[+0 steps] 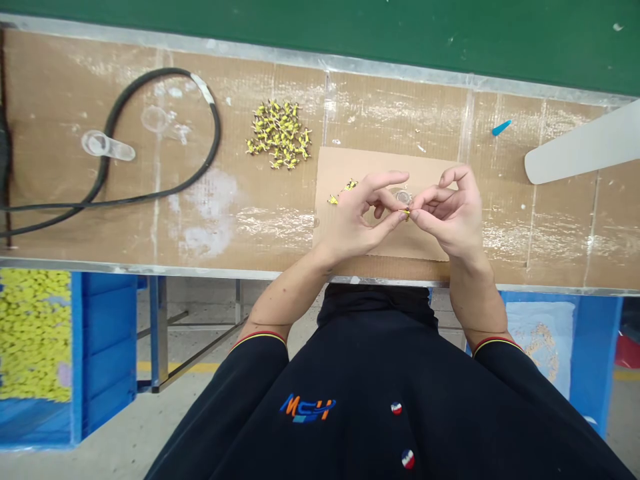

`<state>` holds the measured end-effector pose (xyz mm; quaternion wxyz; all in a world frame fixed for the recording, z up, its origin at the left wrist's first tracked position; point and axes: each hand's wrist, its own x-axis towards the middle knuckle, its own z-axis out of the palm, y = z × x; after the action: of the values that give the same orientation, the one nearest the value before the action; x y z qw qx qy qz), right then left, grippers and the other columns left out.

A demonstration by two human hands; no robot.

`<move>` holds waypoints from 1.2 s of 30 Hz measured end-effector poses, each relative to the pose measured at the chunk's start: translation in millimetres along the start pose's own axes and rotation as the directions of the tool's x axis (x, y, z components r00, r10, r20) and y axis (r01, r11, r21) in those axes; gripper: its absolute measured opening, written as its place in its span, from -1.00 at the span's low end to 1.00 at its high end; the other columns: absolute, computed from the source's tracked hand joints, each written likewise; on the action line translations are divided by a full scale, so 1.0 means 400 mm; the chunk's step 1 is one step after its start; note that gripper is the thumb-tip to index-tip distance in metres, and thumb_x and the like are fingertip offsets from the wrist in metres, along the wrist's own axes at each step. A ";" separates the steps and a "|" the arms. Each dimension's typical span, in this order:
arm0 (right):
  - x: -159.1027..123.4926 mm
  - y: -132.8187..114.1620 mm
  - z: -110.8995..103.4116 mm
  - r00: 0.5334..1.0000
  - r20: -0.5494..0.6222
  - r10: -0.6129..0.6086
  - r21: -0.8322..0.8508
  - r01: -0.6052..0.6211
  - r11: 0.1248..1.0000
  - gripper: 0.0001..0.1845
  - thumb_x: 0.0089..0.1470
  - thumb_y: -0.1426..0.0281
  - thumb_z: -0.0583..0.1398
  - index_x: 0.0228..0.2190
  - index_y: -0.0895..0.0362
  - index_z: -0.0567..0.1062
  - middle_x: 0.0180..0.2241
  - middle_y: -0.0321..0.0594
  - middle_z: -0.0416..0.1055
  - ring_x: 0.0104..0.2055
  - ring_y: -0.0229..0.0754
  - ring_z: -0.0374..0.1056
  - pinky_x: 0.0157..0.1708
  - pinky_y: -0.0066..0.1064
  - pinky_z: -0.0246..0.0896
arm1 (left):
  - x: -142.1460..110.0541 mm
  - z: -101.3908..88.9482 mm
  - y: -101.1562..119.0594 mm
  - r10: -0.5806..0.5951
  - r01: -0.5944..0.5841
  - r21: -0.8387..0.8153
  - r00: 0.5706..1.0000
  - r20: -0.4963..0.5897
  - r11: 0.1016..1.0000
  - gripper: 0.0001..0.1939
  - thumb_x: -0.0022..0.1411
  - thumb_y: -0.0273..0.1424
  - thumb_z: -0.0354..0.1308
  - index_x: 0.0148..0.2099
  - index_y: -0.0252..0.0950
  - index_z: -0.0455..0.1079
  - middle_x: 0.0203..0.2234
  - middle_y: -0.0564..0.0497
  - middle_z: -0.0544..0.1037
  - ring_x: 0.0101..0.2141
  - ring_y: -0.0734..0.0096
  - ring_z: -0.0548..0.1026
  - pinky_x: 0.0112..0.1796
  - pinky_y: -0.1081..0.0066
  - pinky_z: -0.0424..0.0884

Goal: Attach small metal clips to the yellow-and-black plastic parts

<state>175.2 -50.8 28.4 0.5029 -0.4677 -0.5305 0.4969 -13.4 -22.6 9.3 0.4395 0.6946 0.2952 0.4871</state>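
Observation:
Over a cardboard sheet point(390, 252), my left hand point(367, 210) and my right hand point(453, 217) meet at their fingertips. Between them is a tiny yellow piece with dark parts point(407, 213), pinched by the thumb and fingers of both hands. Just behind the fingertips sits a small clear round dish point(403, 197), partly covered by my right fingers. A few small yellow-and-dark pieces point(349, 187) lie on the sheet beside my left hand, some perhaps hidden behind it.
A pile of similar yellow pieces point(281, 133) lies left of the sheet. Farther left are a looped black cable point(219, 127) and a clear plastic tube point(120, 149). A blue cone-shaped tip point(501, 127) and a white panel point(580, 147) are at right. Blue crates point(107, 340) stand below the table edge.

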 end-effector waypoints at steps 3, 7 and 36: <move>0.000 -0.006 0.001 1.000 0.009 0.027 0.003 -0.027 1.000 -0.40 0.03 0.15 0.49 -0.16 -0.09 0.20 -0.42 -0.51 0.50 -0.46 -0.24 0.50 -0.39 -0.27 0.55 | 0.003 -0.009 0.003 -0.015 0.015 -0.003 0.999 0.034 1.000 -0.52 0.44 -0.07 0.22 0.30 -0.02 0.28 -0.30 0.08 0.63 -0.38 0.47 0.60 -0.41 0.40 0.48; 0.000 -0.004 0.004 0.999 0.026 0.046 0.002 -0.046 0.999 -0.39 0.04 0.17 0.49 -0.18 -0.08 0.17 -0.43 -0.51 0.49 -0.44 -0.24 0.51 -0.40 -0.30 0.53 | 0.003 -0.013 0.003 -0.030 0.030 0.000 0.997 0.065 1.000 -0.48 0.42 -0.07 0.23 0.33 -0.01 0.26 -0.25 0.07 0.63 -0.39 0.48 0.59 -0.41 0.40 0.47; -0.005 -0.012 0.017 0.966 0.027 -0.258 -0.063 0.259 0.964 -0.76 0.08 0.24 0.47 -0.44 0.00 0.54 -0.32 -0.26 0.60 -0.26 -0.14 0.58 -0.13 -0.13 0.63 | 0.019 -0.006 -0.008 0.159 -0.150 0.144 0.986 -0.053 0.978 -0.75 0.41 -0.03 0.20 -0.14 -0.04 0.53 -0.28 0.04 0.67 -0.14 0.23 0.62 0.03 -0.06 0.52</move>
<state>168.6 -53.6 33.2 0.5428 -0.4060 -0.6078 0.4137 -13.0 -14.3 10.1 0.3408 0.7283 0.2877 0.5201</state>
